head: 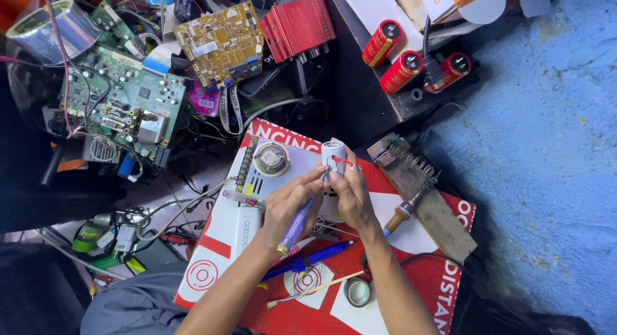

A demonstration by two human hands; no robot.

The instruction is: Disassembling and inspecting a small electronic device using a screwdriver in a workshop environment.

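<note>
Your right hand [352, 192] pinches a small white cylindrical capacitor [333, 153] above the red-and-white board [411, 290]. Left-hand [290, 203] fingers close around a purple-handled tool [295, 226], tip at the part. Judged light, rigid, smooth; hold its body, spare the red lead. No containers seen holding anything.

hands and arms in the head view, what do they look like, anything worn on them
Both arms are bare from the bottom edge of the frame up to the wrists: no sleeves show. The left hand and the right hand wear no gloves, and no ring, watch or bracelet can be seen. Nails look short and unpainted, though small details are hard to tell.
</note>
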